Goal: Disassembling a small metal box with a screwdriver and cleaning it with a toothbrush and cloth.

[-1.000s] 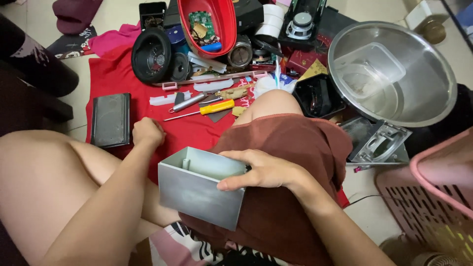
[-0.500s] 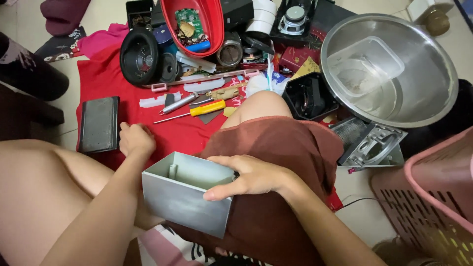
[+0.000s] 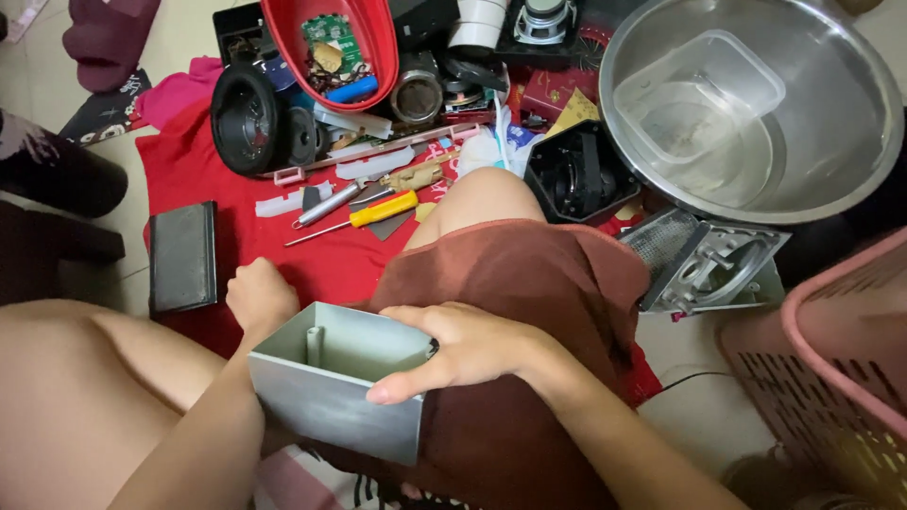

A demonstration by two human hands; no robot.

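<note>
Under the right hand (image 3: 463, 349) sits an open grey sheet-metal box (image 3: 335, 392), resting across the person's lap; the fingers curl over its upper right rim, grasping it. Against the box's far left corner, the left hand (image 3: 260, 295) is clenched into a fist, and whether it grips the box edge cannot be told. Just beyond the left hand, on the red cloth (image 3: 203, 161) spread over the floor, lie a flat black rectangular case (image 3: 182, 257) and a yellow-handled screwdriver (image 3: 364, 214). Well beyond the right hand stands a large stainless steel bowl (image 3: 831, 123).
</note>
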